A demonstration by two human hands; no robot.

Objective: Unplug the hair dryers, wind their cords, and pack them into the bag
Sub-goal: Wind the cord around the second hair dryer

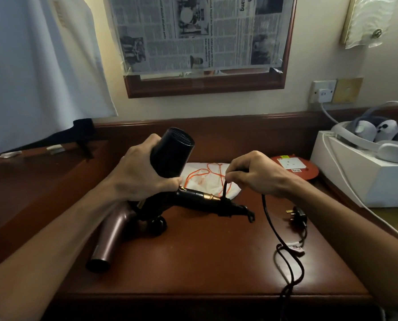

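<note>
Dark wooden desk [205,262] against cream wall [216,107]; hands wind a cord [283,249].

On the table [205,262], one hair dryer [114,232] lies near left, the plug [297,216] right, the bag [207,179] behind, the box [367,179] far right.

Black hair dryer [170,154], gold rings on handle; black cord [279,237]; brown metallic second dryer [110,237]; white bag [207,179], orange drawstring; reddish-brown table [205,262]; white box [367,179].
</note>
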